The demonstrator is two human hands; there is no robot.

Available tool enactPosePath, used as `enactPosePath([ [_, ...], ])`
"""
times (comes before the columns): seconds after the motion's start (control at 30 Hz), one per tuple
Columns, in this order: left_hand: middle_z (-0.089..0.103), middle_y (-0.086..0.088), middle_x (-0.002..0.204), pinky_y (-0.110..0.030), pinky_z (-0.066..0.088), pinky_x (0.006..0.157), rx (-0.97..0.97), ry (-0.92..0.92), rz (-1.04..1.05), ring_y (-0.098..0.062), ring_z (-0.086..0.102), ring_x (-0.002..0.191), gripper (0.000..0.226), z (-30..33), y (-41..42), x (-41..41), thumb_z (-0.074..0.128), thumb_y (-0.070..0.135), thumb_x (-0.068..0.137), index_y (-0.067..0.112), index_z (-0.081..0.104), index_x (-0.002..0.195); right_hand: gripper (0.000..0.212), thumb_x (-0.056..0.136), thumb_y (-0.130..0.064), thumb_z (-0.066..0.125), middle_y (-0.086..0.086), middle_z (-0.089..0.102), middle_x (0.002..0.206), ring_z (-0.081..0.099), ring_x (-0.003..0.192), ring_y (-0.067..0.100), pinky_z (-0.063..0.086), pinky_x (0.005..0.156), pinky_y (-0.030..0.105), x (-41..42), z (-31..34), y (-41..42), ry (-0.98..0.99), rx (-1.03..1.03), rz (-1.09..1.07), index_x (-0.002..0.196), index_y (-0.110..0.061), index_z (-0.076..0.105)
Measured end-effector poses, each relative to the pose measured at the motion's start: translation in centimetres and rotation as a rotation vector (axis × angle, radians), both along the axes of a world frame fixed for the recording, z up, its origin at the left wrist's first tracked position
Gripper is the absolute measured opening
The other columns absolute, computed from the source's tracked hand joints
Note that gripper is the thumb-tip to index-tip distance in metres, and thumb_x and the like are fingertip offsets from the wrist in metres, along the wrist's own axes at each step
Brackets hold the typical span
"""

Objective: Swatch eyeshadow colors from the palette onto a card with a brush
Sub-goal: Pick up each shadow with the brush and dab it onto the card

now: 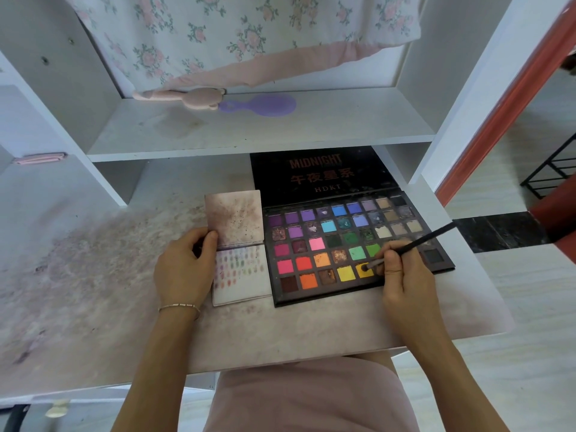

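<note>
Head view: right hand (402, 275) pinches brush (414, 243), tip in palette (358, 244) yellow pan; left hand (184, 269) at 9 o'clock grips card (241, 269).

We hold the brush (414, 241) in our right hand (402, 269), its tip in a yellow pan of the palette (352, 244); our left hand (184, 269) holds the card (243, 269).

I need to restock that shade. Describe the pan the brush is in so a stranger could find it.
Start at the open black palette on the desk. Take its front row, nearest the person, and go to the right end. The pan under the brush tip is deeper golden yellow than the lemon yellow pan on its left.
</note>
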State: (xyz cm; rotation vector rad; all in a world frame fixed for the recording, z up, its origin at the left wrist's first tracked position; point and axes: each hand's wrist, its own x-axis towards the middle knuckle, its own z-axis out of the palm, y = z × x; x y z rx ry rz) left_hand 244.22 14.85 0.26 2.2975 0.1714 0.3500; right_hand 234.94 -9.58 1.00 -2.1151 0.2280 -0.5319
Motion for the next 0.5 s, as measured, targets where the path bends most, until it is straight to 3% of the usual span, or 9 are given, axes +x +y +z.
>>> enactPosePath([
  [0.1,0.069,-0.007,0.088,-0.028,0.037,0.067,0.005,0.0,-0.001,-0.024,0.058,0.082,0.02,0.1,0.0,0.0,0.053,0.025,0.09,0.015,0.069,0.096,0.014,0.088,-0.027,0.036,-0.013,0.053,0.072,0.056,0.071,-0.002,0.043,0.058,0.01,0.0,0.3,0.5,-0.036,0.042,0.01,0.08,-0.037,0.042],
  [0.23,0.069,-0.007,0.089,-0.028,0.038,0.069,0.002,0.002,-0.006,-0.025,0.059,0.083,0.02,0.1,0.0,-0.1,0.053,0.025,0.089,0.016,0.069,0.097,0.016,0.091,-0.023,0.044,-0.012,0.057,0.069,0.056,0.071,-0.005,0.042,0.059,0.005,0.2,0.3,2.5,-0.072,0.113,0.084,0.082,-0.037,0.048],
  [0.4,0.068,-0.004,0.087,-0.025,0.035,0.061,0.001,0.006,-0.009,-0.016,0.053,0.076,0.02,0.0,0.1,0.0,0.052,0.025,0.089,0.017,0.068,0.098,0.014,0.091,-0.024,0.051,-0.007,0.064,0.069,0.063,0.069,0.007,0.052,0.062,0.021,1.2,0.4,6.0,-0.051,0.243,0.223,0.081,-0.034,0.054],
  [0.5,0.068,-0.002,0.087,-0.024,0.034,0.057,0.006,0.004,-0.017,-0.015,0.054,0.075,0.02,-0.1,0.2,0.1,0.052,0.025,0.089,0.019,0.069,0.098,0.023,0.088,-0.015,0.058,-0.013,0.061,0.068,0.059,0.07,0.001,0.045,0.06,0.01,1.9,0.5,7.8,-0.02,0.201,0.278,0.079,-0.036,0.054],
])
